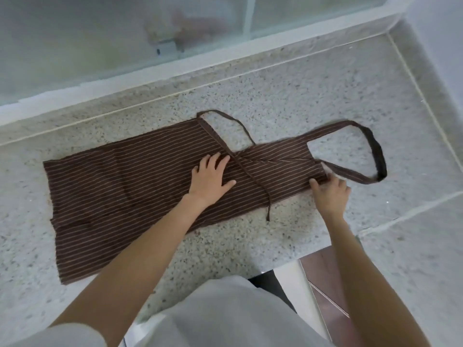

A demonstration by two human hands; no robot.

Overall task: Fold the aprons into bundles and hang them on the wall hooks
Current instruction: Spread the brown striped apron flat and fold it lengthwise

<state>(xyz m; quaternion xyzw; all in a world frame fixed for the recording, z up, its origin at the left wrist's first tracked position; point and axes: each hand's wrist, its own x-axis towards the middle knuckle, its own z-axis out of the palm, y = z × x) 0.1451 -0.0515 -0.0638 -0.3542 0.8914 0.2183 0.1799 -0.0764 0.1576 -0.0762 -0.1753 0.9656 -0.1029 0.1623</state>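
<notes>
It looked like a kitchen or utility room: a speckled terrazzo counter [288, 101] filled the view, with a frosted sliding window [100, 33] running along its edge at twelve o'clock.

There were no words, numbers, labels or signs to read anywhere in the picture.
</notes>
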